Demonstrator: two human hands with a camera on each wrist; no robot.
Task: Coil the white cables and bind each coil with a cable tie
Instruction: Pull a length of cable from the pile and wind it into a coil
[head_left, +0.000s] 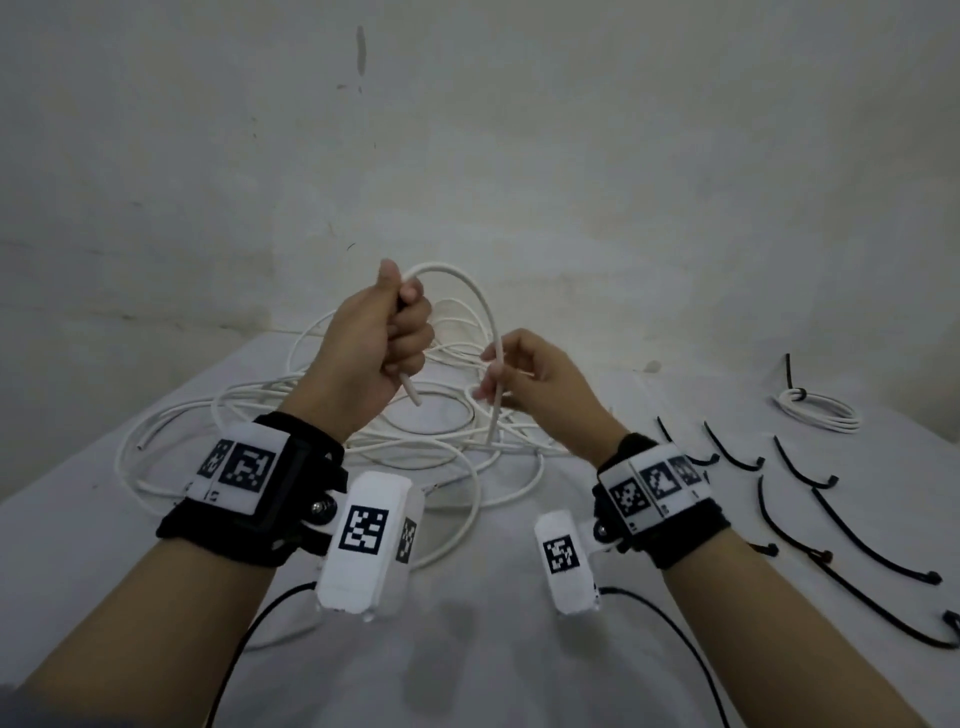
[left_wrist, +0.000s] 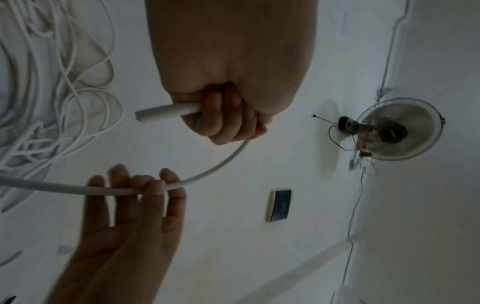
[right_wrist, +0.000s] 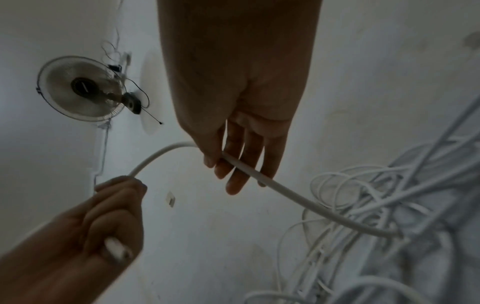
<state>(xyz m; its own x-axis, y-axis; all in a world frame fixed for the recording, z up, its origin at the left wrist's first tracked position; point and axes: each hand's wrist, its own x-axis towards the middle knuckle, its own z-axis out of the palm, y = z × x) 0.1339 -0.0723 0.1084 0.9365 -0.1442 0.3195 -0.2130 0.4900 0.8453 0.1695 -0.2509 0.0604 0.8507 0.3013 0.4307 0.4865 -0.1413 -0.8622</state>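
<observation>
My left hand (head_left: 382, 345) is fisted around a white cable (head_left: 488, 312), raised above the table (head_left: 78, 545). Its cut end pokes out below my little finger, blunt and round, and the left wrist view shows the sheath as smooth, matte and fairly thick. Out of the top of the fist the cable arches over in one stiff hoop and comes down to my right hand (head_left: 540, 384), which pinches it lightly between thumb and fingertips, the other fingers loosely spread. Below that pinch the cable drops straight into the tangle of white cables (head_left: 291, 421), a loose heap of overlapping loops on the white-covered table just beyond my wrists. To the right, well apart from the heap, lies one finished coil (head_left: 818, 410), neat and flat, cinched by a black tie. Nearer me on that side, loose black cable ties (head_left: 872, 553) lie scattered, each slightly curved.
</observation>
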